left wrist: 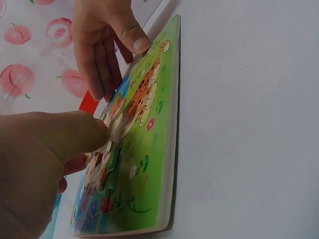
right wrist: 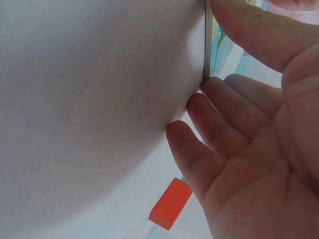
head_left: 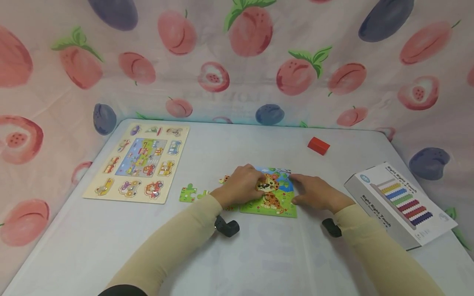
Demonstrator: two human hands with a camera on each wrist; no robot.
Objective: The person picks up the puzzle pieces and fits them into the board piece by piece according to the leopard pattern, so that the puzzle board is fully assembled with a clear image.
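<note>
A green and blue leopard jigsaw puzzle lies flat in its tray at the middle of the table. My left hand reaches over its left part and pinches a puzzle piece, which sits tilted and slightly raised in the left wrist view. The fingers hide much of that piece. At the puzzle's right edge my right hand rests with fingers extended. In the right wrist view its thumb and fingertips touch the tray's side. Left of the tray lie loose puzzle pieces, partly covered by the left arm.
A wooden vehicle peg puzzle board lies at the back left. Toward the back right is a red block. A white box with coloured strips pictured on it stands beside the right forearm. Fruit-patterned cloth hangs behind the table.
</note>
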